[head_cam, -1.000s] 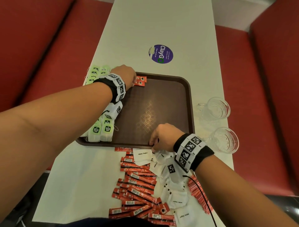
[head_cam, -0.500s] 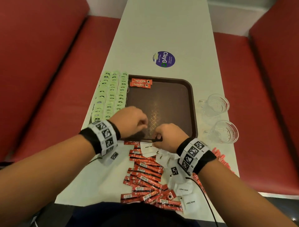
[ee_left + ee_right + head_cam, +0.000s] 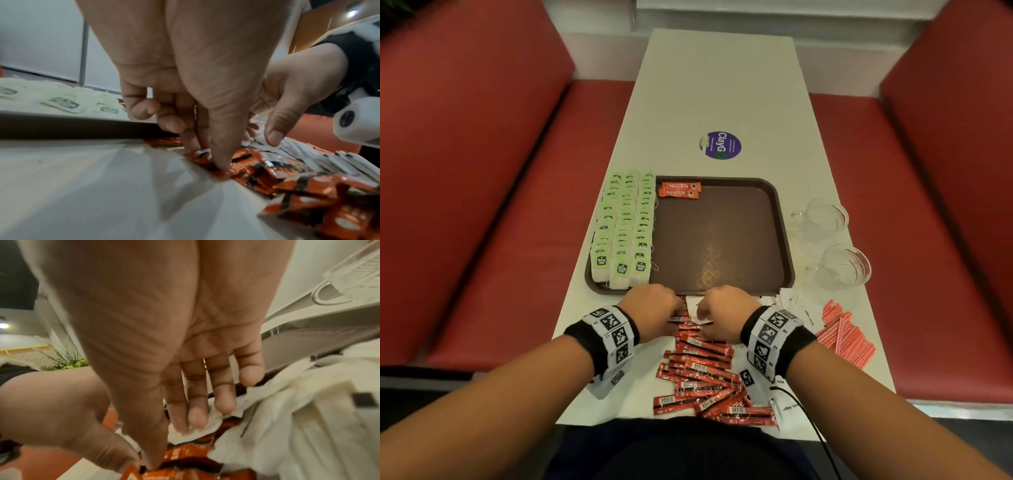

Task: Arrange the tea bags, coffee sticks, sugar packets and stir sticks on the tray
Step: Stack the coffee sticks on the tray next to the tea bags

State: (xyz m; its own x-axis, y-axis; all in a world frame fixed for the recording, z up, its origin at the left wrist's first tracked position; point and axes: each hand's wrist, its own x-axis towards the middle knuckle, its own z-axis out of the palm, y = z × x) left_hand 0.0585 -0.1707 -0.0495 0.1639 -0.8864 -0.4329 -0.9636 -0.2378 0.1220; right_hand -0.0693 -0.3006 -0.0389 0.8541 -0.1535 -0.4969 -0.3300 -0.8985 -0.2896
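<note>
The brown tray (image 3: 722,240) carries three columns of green tea bags (image 3: 625,226) on its left side and two coffee sticks (image 3: 680,190) at its far edge. In front of the tray lies a pile of red coffee sticks (image 3: 702,370), with white sugar packets (image 3: 794,303) and red-white stir sticks (image 3: 846,335) to the right. My left hand (image 3: 676,313) is at the pile's far end; its thumb and forefinger pinch a coffee stick (image 3: 224,175). My right hand (image 3: 702,313) is beside it, its straight fingers resting on a sugar packet (image 3: 205,430) and its thumb touching a coffee stick (image 3: 185,452).
Two glass cups (image 3: 822,216) (image 3: 847,265) stand right of the tray. A round purple sticker (image 3: 720,145) is on the white table beyond it. Red benches (image 3: 482,205) run along both sides of the table.
My left hand has come back from the tray's far left corner to the coffee stick pile. My right hand has moved off the tray's near edge onto the pile.
</note>
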